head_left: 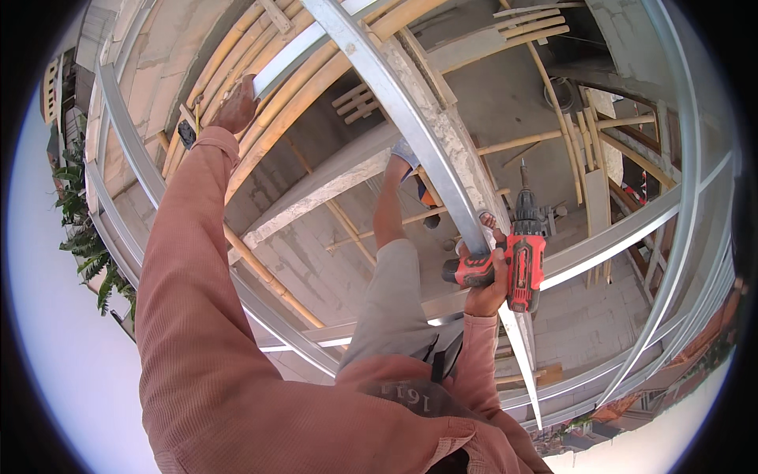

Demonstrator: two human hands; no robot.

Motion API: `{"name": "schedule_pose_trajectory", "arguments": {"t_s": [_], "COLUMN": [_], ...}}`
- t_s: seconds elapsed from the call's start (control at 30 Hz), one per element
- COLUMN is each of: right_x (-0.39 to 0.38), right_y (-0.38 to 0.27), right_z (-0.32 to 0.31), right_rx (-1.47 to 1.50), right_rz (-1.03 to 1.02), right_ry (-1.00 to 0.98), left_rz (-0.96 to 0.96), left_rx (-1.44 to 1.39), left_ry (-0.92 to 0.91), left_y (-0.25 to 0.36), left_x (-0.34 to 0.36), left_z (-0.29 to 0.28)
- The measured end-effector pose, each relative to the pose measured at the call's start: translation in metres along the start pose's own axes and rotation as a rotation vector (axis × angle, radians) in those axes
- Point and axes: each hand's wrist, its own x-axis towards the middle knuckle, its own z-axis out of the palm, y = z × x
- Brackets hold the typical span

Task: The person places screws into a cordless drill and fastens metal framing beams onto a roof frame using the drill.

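Note:
My left hand (235,107) reaches far out at the upper left, its fingers around the end of a silvery metal channel (290,57). That channel meets a long metal beam (395,103) running down the middle of the view. In my right hand (488,299) is a red and black cordless drill (524,265), gripped by its handle beside the long beam. The drill's bit (523,170) points away from me, and its battery (472,271) sticks out to the left.
Bamboo poles (296,99) lie under the frame at the upper left. My feet stand on or near a rough concrete wall top (442,130), one in a blue sandal (406,152). Deep open space shows between the metal bars, with a grey floor (505,110) far below.

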Motion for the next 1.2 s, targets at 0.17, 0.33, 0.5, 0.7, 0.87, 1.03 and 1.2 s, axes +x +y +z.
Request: {"name": "schedule_pose_trajectory", "arguments": {"t_s": [0.17, 0.33, 0.5, 0.7, 0.87, 1.03, 1.2], "right_x": [-0.002, -0.004, 0.000, 0.001, 0.006, 0.003, 0.003], "right_y": [-0.005, -0.012, -0.007, -0.010, -0.014, -0.022, -0.022], "right_z": [0.012, 0.026, 0.037, 0.025, 0.035, 0.032, 0.034], "right_rx": [0.118, 0.070, 0.016, 0.010, 0.071, 0.121, 0.053], "right_rz": [-0.035, -0.073, -0.116, -0.094, -0.006, 0.073, 0.055], "right_ry": [0.145, 0.177, 0.284, 0.334, 0.349, 0.406, 0.398], "left_rz": [-0.017, -0.010, 0.019, 0.025, 0.063, 0.157, 0.039], "left_rx": [-0.199, -0.382, -0.414, -0.469, -0.395, -0.427, -0.458], "left_ry": [-0.263, -0.219, -0.144, -0.120, 0.041, 0.049, -0.006], "left_y": [0.010, -0.006, -0.029, -0.017, -0.022, -0.034, -0.039], "left_x": [0.004, 0.014, 0.019, 0.023, 0.019, 0.034, 0.031], "left_z": [-0.028, -0.027, -0.011, -0.006, 0.003, 0.025, 0.023]}}
